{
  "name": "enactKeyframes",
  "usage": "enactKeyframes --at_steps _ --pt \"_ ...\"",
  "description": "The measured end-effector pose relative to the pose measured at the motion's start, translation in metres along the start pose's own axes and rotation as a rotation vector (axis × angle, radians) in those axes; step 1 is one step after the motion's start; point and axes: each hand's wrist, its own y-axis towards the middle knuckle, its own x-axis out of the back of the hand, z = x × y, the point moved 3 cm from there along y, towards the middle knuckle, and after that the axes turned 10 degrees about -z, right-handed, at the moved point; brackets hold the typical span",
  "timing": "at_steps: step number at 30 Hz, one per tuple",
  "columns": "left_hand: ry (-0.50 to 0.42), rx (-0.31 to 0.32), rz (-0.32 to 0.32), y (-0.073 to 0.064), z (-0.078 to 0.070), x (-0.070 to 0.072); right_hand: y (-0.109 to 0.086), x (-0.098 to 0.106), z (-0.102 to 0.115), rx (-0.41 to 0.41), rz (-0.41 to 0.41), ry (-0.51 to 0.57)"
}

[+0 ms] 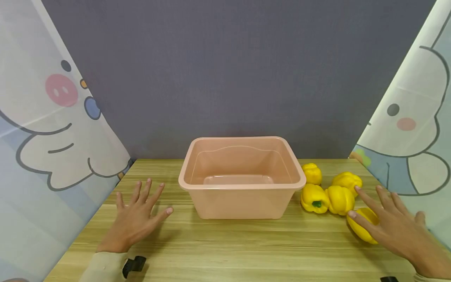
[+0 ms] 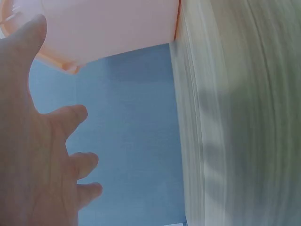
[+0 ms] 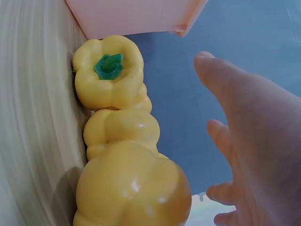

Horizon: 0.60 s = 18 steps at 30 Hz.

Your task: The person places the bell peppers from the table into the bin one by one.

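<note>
My left hand (image 1: pixel 135 219) hovers over the wooden table left of the pink plastic bin, its fingers spread and holding nothing. On the right, my right hand (image 1: pixel 398 227) hangs with fingers spread above the nearest yellow bell pepper (image 1: pixel 364 225), partly covering it in the head view. Several more yellow bell peppers cluster between that hand and the bin; one pepper (image 3: pixel 109 70) turns its green stem outward in the right wrist view. The pink bin (image 1: pixel 239 201) stands upright at the middle, and its visible inside holds nothing.
A dark grey panel (image 1: pixel 239 70) rises behind the table (image 1: pixel 229 250). Cartoon-printed sheets flank both sides, the left sheet (image 1: pixel 31 156) and the right sheet (image 1: pixel 408 94). The peppers sit close against the bin's right side.
</note>
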Motion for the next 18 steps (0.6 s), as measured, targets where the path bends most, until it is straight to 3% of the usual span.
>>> enactKeyframes --at_steps 9,18 --pt "0.009 -0.039 -0.068 0.0024 -0.0045 -0.0027 -0.0019 -0.0008 0.0021 0.005 -0.022 0.001" --pt "-0.029 -0.077 -0.099 0.002 -0.008 -0.0066 -0.0022 -0.0018 0.0069 0.057 -0.123 0.023"
